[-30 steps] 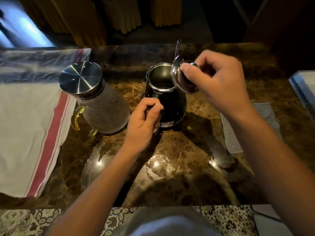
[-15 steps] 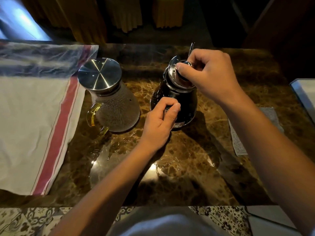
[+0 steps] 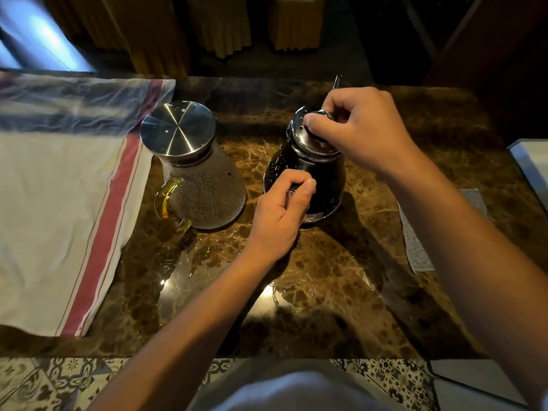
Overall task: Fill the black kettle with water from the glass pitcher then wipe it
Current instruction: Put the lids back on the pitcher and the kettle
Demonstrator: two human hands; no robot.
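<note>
The black kettle (image 3: 321,179) stands upright on the brown marble counter (image 3: 326,277), speckled with water drops. Its shiny metal lid (image 3: 299,132) sits on the kettle's mouth, and my right hand (image 3: 361,129) pinches the lid's knob from above. My left hand (image 3: 281,215) is closed around the kettle's handle at its near side, so the handle is hidden. The thin spout tip (image 3: 337,81) pokes up behind my right hand. To the left stands the textured glass pitcher (image 3: 201,185) with a steel lid (image 3: 178,129) and a yellow handle (image 3: 166,200).
A white cloth with a red stripe (image 3: 59,226) covers the counter's left part. A grey wiping cloth (image 3: 415,247) lies at the right, partly under my right forearm. A pale tray edge (image 3: 530,161) shows at far right. Patterned floor tiles lie below the counter's near edge.
My right hand brought the lid from beside the open kettle down onto its mouth. My left hand stayed on the handle. The view shifted so the objects sit further right.
</note>
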